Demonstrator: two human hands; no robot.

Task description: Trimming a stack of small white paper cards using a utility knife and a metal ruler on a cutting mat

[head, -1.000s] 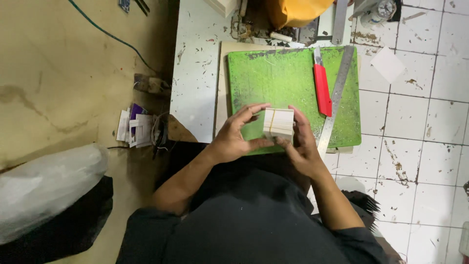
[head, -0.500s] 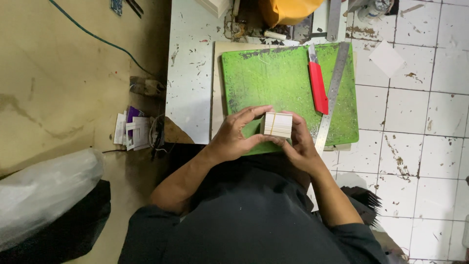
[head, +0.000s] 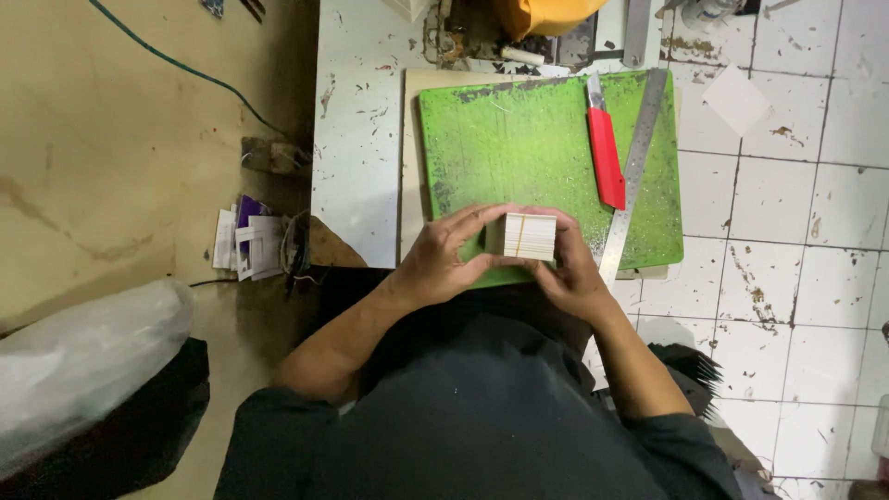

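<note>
Your fingers [head: 482, 222] were closed around a small stack of pale cards [head: 524, 236], the left hand [head: 443, 264] on its left side and the right hand [head: 572, 273] on its right. The stack was held near the centre of the frame, over the lower edge of a green cutting mat [head: 519, 148]. On the mat, toward the upper right, lay a red utility knife [head: 606, 153] just beside a steel ruler [head: 637, 162]. The mat rested on a white surface [head: 356, 139].

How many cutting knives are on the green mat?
1. A red utility knife lies on the right part of the green cutting mat, beside the metal ruler. Clutter at the top of the table could hide others.
</note>
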